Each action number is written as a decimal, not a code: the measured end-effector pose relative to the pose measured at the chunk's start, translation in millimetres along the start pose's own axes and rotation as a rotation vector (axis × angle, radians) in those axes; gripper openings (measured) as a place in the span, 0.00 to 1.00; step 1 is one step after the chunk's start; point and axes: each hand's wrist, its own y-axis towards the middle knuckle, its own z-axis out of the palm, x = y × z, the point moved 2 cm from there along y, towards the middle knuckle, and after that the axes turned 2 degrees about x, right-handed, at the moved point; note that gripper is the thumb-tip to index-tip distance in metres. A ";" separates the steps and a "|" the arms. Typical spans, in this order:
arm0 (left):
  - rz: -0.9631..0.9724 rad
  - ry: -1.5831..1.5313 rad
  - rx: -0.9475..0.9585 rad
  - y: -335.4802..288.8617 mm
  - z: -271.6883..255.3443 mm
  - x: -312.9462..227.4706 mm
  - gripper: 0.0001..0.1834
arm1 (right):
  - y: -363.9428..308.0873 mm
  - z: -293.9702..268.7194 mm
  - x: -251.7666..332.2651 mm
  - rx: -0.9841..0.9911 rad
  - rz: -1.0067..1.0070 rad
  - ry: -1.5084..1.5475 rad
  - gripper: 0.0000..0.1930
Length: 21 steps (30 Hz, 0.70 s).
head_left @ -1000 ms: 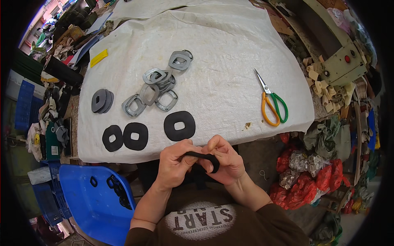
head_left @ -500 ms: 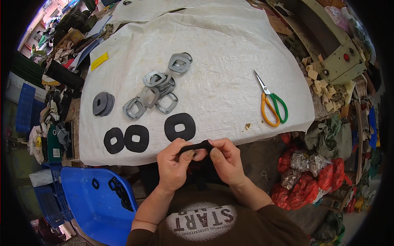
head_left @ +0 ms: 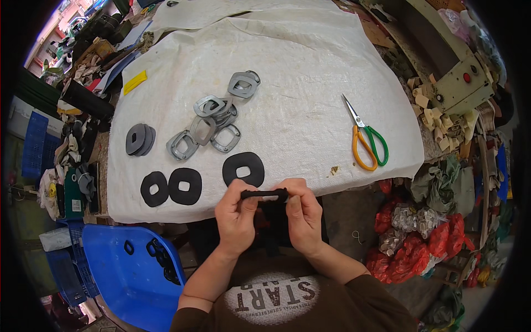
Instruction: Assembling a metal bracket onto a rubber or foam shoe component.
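Note:
A black rounded-square ring of soft material (head_left: 260,194) is stretched between my hands, seen nearly edge-on with a slot of light through its opening. My left hand (head_left: 237,218) pinches its left end, and my right hand (head_left: 301,218) grips the right end, thumbs toward me. Just beyond my fingers lies a flat black pad with a square hole (head_left: 256,166), partly covered by my left hand. Two similar black pads (head_left: 176,187) rest side by side near the table's front edge. Farther back sits a loose cluster of grey metal frames (head_left: 225,104). A stack of dark grey pads (head_left: 133,148) is at the left.
White woven sheeting (head_left: 310,83) covers the table. Scissors with orange and green handles (head_left: 358,126) lie at the right, and a yellow strip (head_left: 135,83) at the far left. Below left, a blue basin (head_left: 91,265) holds several black rings. Red plastic bags (head_left: 406,257) sit below right.
Both hands have turned the black ring and raised it slightly, so its opening now shows. My fingertips have moved forward over the nearest pad's edge.

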 end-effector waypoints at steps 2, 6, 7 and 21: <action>0.210 0.324 0.114 7.3 -12.9 -5.0 0.06 | 9.6 -9.2 9.1 0.137 -0.066 -0.289 0.18; 0.446 0.592 0.164 9.9 -22.1 -15.2 0.07 | 25.4 -26.9 21.1 0.353 -0.241 -0.453 0.17; 0.445 0.591 0.164 9.6 -21.8 -15.5 0.07 | 29.7 -23.7 29.9 0.371 -0.233 -0.535 0.13; 0.518 0.720 0.322 7.0 -14.0 -14.0 0.12 | 24.4 -21.5 35.0 0.478 0.190 -0.195 0.04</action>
